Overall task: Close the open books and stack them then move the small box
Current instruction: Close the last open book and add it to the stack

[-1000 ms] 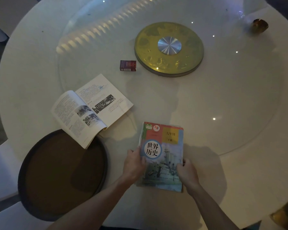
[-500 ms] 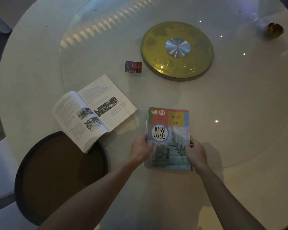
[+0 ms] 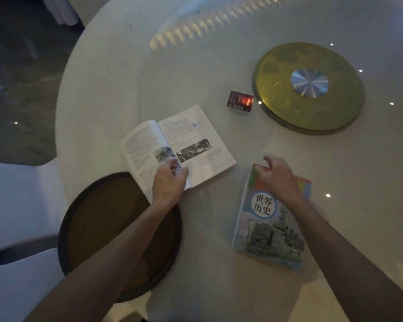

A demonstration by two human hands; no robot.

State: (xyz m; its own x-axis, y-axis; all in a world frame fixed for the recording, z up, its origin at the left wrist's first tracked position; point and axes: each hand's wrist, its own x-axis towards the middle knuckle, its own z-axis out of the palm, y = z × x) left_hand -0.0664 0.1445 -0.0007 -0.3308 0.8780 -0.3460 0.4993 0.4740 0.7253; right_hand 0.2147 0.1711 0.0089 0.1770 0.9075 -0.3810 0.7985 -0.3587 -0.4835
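An open book (image 3: 196,135) with text and black-and-white photos lies left of centre on the round white table (image 3: 98,94). My left hand (image 3: 169,182) is at its near edge by the spine, fingers and thumb pinching the pages. The closed book (image 3: 265,233), with a colourful cover and a ship picture, lies flat to the right. My right hand (image 3: 278,178) hovers over its far edge with curled fingers apart and nothing in them. A small dark red box (image 3: 240,101) sits farther back, apart from both hands.
A gold disc with a metal hub (image 3: 277,94) lies just right of the box. A dark round tray (image 3: 98,228) sits at the table's near left edge, under the open book's corner and my left forearm. A white chair (image 3: 16,205) stands to the left.
Both hands let go of the closed book, which now lies on the table. My left hand moved left onto the open book; my right hand moved up to the closed book's far edge.
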